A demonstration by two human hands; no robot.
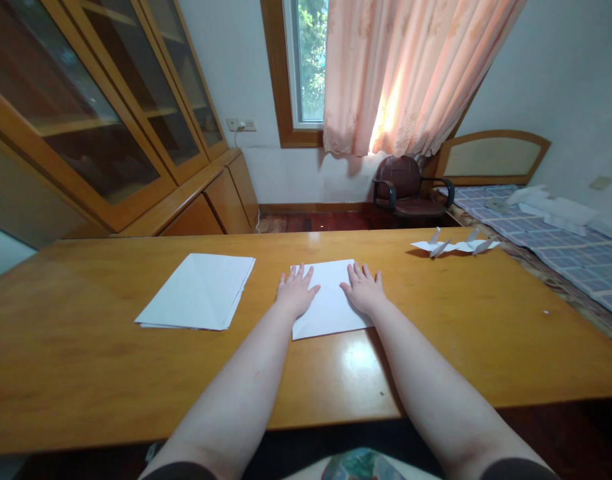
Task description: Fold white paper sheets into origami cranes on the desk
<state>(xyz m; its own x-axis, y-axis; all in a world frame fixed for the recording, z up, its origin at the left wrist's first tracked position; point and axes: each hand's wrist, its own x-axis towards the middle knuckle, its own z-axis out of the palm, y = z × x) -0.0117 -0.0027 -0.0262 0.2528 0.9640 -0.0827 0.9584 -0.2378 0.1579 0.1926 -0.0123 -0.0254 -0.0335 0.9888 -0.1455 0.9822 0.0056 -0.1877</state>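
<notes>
A white sheet of paper [331, 303] lies flat on the wooden table in front of me. My left hand [296, 292] rests on its left edge, fingers spread. On the right edge lies my right hand [365, 288], its fingers also apart and pointing away from me. Neither hand grips anything. Parts of the sheet's side edges are hidden under my hands. To the left, a stack of white paper [199, 293] sits with its sheets slightly out of line and faint creases on top.
Folded paper cranes [456, 247] stand at the table's [86, 373] far right. Beyond it are a brown armchair [406, 183], a bed [546, 220] on the right and a glass-door cabinet [186, 167] on the left. A curtain [376, 73] partly covers the window.
</notes>
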